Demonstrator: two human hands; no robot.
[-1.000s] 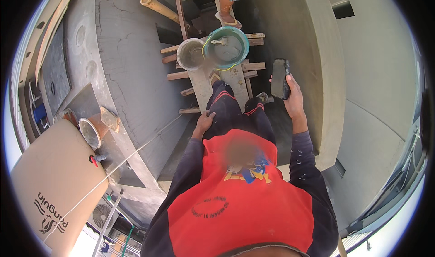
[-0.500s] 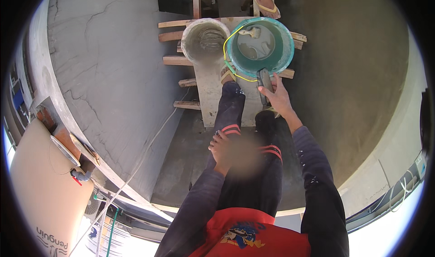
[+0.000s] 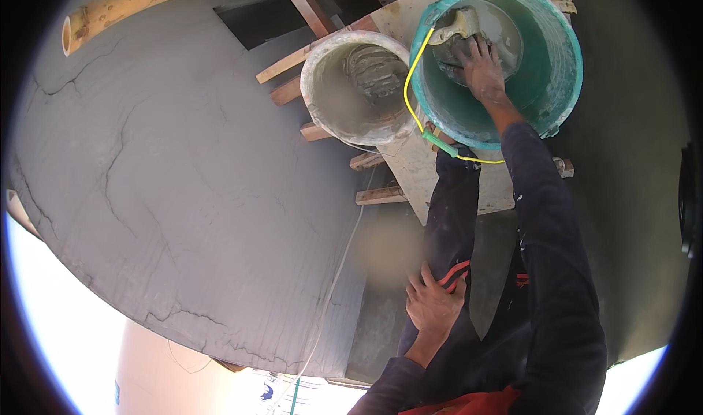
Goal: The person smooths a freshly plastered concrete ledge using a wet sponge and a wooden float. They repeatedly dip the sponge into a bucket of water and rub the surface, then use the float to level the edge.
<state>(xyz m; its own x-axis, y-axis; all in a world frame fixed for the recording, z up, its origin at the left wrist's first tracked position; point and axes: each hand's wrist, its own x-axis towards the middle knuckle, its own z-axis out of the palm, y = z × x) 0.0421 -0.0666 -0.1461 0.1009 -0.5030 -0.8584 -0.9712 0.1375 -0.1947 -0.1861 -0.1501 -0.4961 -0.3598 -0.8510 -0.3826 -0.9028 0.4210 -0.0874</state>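
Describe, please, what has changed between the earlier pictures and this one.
The right hand has moved forward and down into the green bucket; whether its grip still holds the dark block is unclear. The left hand still rests on the left leg, the brush stays in that bucket, and the grey bucket stands beside it.

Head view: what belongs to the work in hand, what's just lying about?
Likely in the work:
green bucket, right hand inside
brush, beside that hand
pale bucket with grey material, probably

Apparently just lying about:
bamboo pole
beige tank, partly in view
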